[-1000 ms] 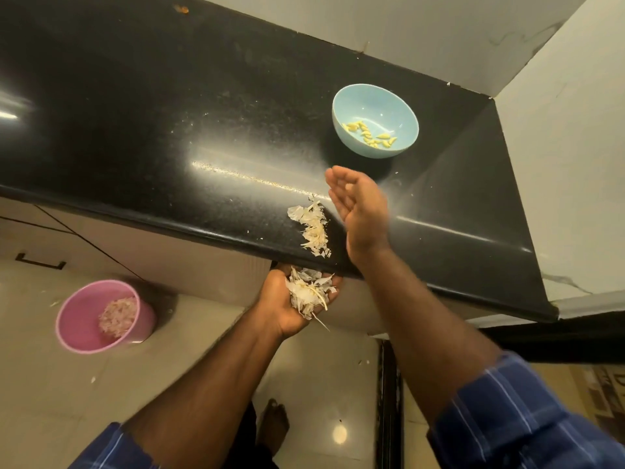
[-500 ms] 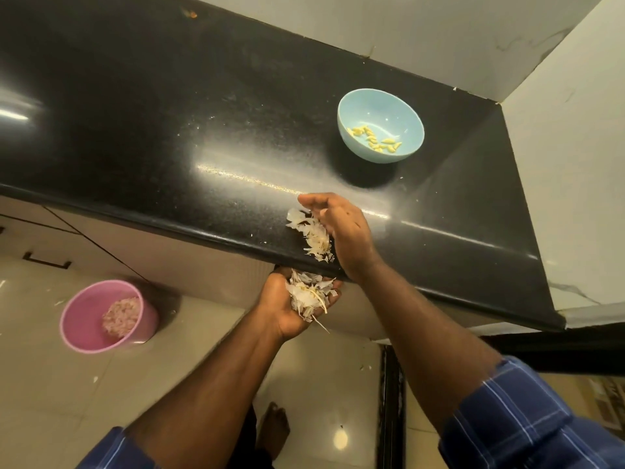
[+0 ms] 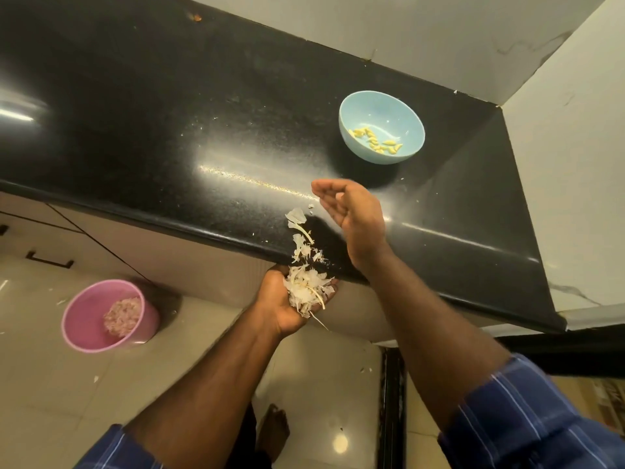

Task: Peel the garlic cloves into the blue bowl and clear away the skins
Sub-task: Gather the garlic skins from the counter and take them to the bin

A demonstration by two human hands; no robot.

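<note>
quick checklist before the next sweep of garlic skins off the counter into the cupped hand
1. Left hand cupped just below the counter edge, under the skins: ok.
2. Room left in the left hand: not ok, the pile of skins is heaped and a strand hangs over the side.
3. Right hand open and free to sweep: ok.
4. Loose skins on the counter lie near the edge, in line with the left hand: ok.
5. Blue bowl with peeled cloves is apart from the sweep path: ok.
6. Pink bin on the floor is open to take the skins: ok.
</note>
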